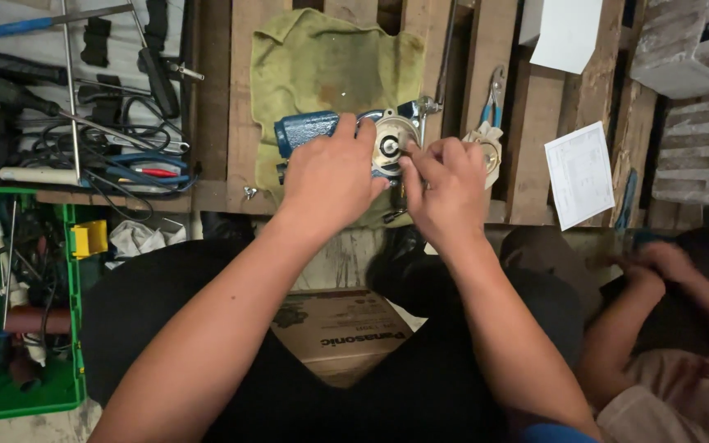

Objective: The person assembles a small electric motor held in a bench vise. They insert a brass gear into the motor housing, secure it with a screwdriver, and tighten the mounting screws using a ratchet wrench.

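A blue motor body (304,131) with a round silver end face (394,141) lies on a yellow-green cloth (322,57) spread over wooden pallet slats. My left hand (330,176) clasps the blue motor body from above and holds it steady. My right hand (446,190) sits just right of the silver face, its thumb and forefinger pinched at the face's edge; whatever small part they pinch is hidden. A round metal cover (486,149) lies just beyond my right hand.
Blue-handled pliers (494,97) rest on the slats at the right, near two white paper sheets (580,174). Screwdrivers, cables and tools (59,90) lie at the left above a green crate (18,303). A cardboard box (334,332) lies by my lap. Another person's arm (658,287) is at the right.
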